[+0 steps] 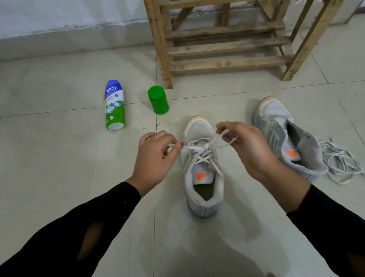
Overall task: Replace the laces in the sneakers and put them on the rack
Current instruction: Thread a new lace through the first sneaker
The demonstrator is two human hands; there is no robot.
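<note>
2 hands | left hand [155,158] pinches lace [197,149] | right hand [247,148] pinches lace | over sneaker [199,129]

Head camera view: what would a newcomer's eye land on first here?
Two hands in the middle: the left hand and right hand both pinch the white lace of a pale sneaker. To its right sits a second sneaker, unlaced, with a loose lace heaped beside it. Behind stands a wooden rack, with a blue-and-green bottle and a green jar left of it.
</note>
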